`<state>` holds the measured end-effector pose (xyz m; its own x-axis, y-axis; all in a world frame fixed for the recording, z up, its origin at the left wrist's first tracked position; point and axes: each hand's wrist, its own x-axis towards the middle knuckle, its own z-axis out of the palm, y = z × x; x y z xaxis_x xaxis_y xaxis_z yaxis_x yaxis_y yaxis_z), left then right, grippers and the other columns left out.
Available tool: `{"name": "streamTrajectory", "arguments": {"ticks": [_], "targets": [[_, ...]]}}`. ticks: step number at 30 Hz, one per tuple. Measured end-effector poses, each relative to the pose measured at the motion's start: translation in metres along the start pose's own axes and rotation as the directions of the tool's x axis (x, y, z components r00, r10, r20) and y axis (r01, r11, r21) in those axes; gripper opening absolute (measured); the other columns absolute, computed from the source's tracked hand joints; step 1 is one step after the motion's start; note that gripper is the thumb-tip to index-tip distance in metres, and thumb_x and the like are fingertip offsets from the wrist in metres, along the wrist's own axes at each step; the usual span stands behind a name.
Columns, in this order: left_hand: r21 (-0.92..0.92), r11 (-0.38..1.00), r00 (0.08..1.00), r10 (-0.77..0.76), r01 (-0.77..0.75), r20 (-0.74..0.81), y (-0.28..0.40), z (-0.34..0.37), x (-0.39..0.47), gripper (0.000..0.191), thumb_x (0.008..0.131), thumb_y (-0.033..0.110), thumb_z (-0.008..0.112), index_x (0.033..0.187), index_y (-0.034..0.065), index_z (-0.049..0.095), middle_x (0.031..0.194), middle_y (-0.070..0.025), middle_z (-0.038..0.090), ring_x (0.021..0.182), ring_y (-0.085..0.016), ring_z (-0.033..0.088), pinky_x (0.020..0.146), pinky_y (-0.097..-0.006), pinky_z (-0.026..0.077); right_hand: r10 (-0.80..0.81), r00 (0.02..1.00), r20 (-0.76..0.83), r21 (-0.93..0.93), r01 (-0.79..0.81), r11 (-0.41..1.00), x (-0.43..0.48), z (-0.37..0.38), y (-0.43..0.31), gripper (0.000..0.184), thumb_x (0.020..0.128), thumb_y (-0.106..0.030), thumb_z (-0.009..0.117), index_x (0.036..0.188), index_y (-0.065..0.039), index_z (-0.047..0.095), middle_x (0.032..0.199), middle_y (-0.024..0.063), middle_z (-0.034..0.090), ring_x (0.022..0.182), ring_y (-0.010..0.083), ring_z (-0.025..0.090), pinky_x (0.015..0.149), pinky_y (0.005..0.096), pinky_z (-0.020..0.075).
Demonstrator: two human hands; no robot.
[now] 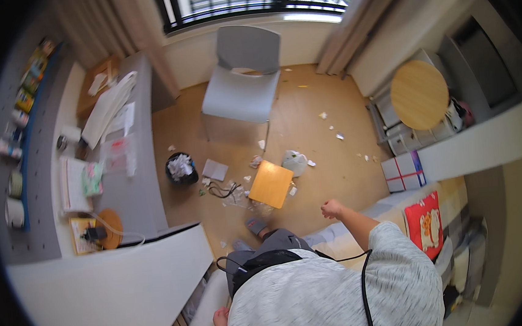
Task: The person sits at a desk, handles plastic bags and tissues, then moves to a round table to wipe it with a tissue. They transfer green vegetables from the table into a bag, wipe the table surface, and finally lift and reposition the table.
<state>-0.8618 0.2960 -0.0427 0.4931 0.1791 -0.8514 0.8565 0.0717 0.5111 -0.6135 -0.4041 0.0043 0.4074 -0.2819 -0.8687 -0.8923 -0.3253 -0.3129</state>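
Observation:
My right hand point(332, 209) is held out over the floor beside the bed, its fingers curled in, with no object visible in it. Low in the view, my left hand point(220, 319) hangs by my waist, partly hidden by my shirt; whether it holds something cannot be told. Nearest ahead of my feet stands a small wooden stool point(271, 184). A white plastic bag point(294, 162) lies just beyond it. Left of the stool are a black cable point(223, 191), a pale square sheet or booklet point(215, 170) and a black waste bin point(181, 168) full of crumpled paper.
A grey chair point(242, 91) stands before the window. Paper scraps point(323, 115) are scattered on the floor. On the left runs a cluttered grey desk point(146, 190); on the right are a bed point(366, 219) with a red cushion point(424, 226), a box point(403, 172) and a round wooden top point(419, 95).

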Motion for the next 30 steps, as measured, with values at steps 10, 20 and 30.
{"name": "streamTrajectory", "arguments": {"ticks": [10,20,30], "targets": [[0.487,0.857,0.932,-0.021,-0.169,0.361,0.171,0.016,0.106,0.035,0.101,0.025,0.056,0.123,-0.0009,0.059,0.107,-0.0156,0.07,0.089,-0.026,0.07,0.072,-0.0359,0.058,0.244,0.964,-0.109,0.413,-0.18,0.893,-0.106,0.061,0.146,0.018,0.094,-0.022,0.061,0.102,-0.007,0.068,0.088,0.0071,0.071,0.07,0.0187,0.07,0.057,0.0344,0.0546],[0.509,0.86,0.964,-0.168,0.04,0.208,0.29,0.081,0.118,0.034,0.101,0.026,0.052,0.127,0.0052,0.059,0.11,-0.0112,0.069,0.091,-0.022,0.069,0.072,-0.0351,0.057,0.414,0.91,-0.023,0.644,-0.304,0.702,-0.191,0.165,0.212,0.015,0.092,-0.018,0.059,0.092,-0.007,0.068,0.083,0.0058,0.07,0.067,0.0173,0.069,0.054,0.0339,0.0531],[0.604,0.79,0.984,-0.173,0.107,0.052,0.276,0.12,0.126,0.027,0.102,0.027,0.053,0.118,0.0064,0.063,0.094,-0.0083,0.071,0.076,-0.02,0.07,0.06,-0.0327,0.055,0.396,0.909,0.133,0.666,-0.378,0.643,-0.146,0.112,0.243,0.015,0.098,-0.023,0.061,0.095,-0.009,0.066,0.088,0.0061,0.07,0.076,0.0201,0.07,0.063,0.0363,0.0574]]}}
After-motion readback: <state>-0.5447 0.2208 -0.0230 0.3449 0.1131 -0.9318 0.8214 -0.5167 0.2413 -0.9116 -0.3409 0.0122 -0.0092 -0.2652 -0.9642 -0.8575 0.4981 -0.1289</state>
